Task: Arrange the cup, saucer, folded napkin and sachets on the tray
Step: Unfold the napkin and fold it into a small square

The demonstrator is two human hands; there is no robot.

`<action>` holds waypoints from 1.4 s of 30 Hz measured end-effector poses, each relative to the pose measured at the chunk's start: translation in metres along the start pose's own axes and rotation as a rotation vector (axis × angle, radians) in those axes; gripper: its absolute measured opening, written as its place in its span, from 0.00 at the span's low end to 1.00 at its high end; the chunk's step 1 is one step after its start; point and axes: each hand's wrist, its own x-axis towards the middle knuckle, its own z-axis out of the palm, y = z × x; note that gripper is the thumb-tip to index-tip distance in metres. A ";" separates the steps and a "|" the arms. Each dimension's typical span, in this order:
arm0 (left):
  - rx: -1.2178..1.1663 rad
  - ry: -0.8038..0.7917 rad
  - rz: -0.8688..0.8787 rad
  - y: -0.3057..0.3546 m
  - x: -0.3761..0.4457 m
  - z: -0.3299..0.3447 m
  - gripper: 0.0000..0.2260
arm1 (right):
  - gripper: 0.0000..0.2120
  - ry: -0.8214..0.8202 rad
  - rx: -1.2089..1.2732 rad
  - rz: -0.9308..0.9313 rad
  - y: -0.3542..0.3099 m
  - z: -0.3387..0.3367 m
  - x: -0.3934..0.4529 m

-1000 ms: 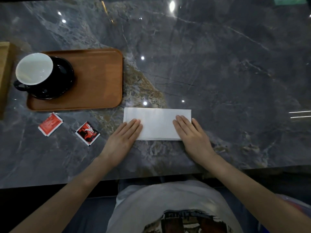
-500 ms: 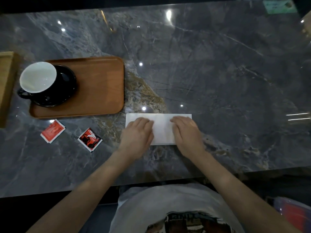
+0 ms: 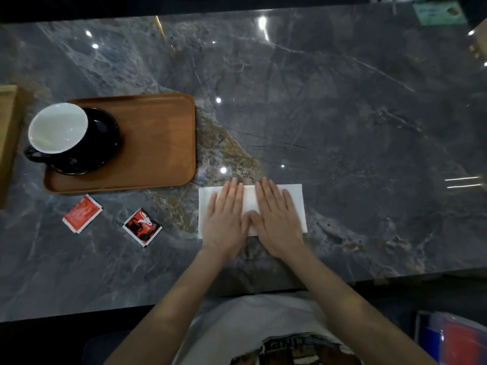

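Both hands lie flat on the napkin (image 3: 295, 198), palms down and fingers straight, thumbs touching at the middle. Neither hand has a grip closed on anything: the left hand (image 3: 224, 219) and right hand (image 3: 279, 217) are spread wide and press down, so the paper is pinned to the tabletop (image 3: 342, 114) rather than held. That flat pressure looks meant to set a crease or smooth the folded strip, which shows white to either side of the hands and between them.

The tray (image 3: 158, 138) sits well to the left of the hands and further from the person. On its left end the saucer (image 3: 105, 143) carries the cup (image 3: 58, 127), handle pointing off the tray's edge; the right half of the tray is bare wood, likely kept free for the napkin.

Two sachets lie on the tabletop below the tray, left of the left hand: the red sachet (image 3: 82, 213) further away and the black sachet (image 3: 142, 227) nearer. Both await placing, as does the napkin.
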 end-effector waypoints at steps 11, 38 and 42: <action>0.098 0.019 -0.019 -0.032 -0.015 -0.003 0.27 | 0.33 0.047 -0.167 0.229 0.058 -0.016 -0.023; 0.108 0.096 -0.118 0.012 -0.006 -0.014 0.25 | 0.39 -0.017 0.040 0.098 0.067 -0.033 -0.016; 0.081 0.067 -0.039 0.033 -0.001 -0.006 0.24 | 0.38 -0.045 0.006 0.126 0.066 -0.034 -0.011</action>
